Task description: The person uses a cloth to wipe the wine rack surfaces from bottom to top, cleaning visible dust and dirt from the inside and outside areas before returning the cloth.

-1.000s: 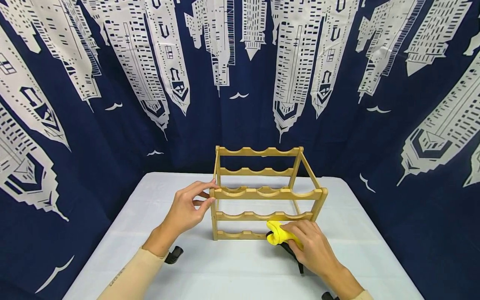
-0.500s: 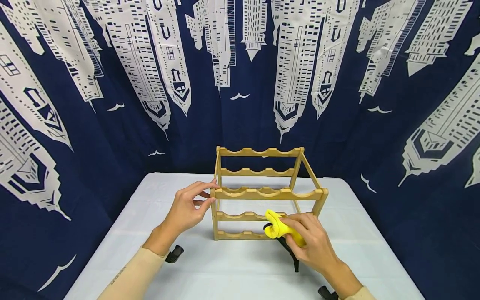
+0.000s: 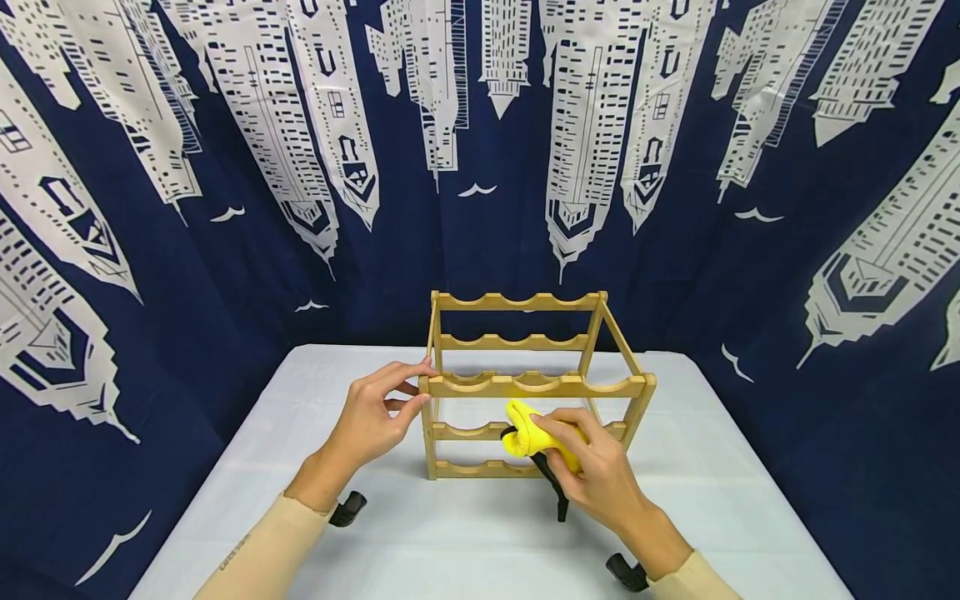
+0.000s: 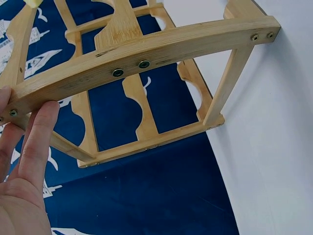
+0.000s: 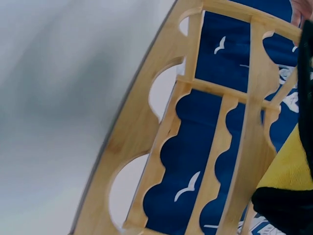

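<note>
A light wooden wine rack (image 3: pixel 536 386) with scalloped rails stands on the white-covered table. My left hand (image 3: pixel 375 417) grips its front left upright near the top, thumb and fingers on either side of the wood; in the left wrist view the fingers (image 4: pixel 36 142) curl at the bar's end. Bunched in my right hand (image 3: pixel 596 462) is a yellow cloth (image 3: pixel 528 433) with black edging, one dark end hanging down. The cloth overlaps the middle front rail in the head view. From the right wrist, the yellow cloth (image 5: pixel 288 164) shows beside the rack, the holding fingers hidden.
A white cloth covers the table (image 3: pixel 450 542). Behind and around it hangs a navy curtain (image 3: pixel 480 242) printed with white buildings and birds. Black wrist mounts (image 3: pixel 348 508) sit at both wrists, low over the table.
My right hand has moved left and upward along the rack's front, carrying the yellow cloth. The left hand keeps its grip on the upright, and the rack has stayed in place.
</note>
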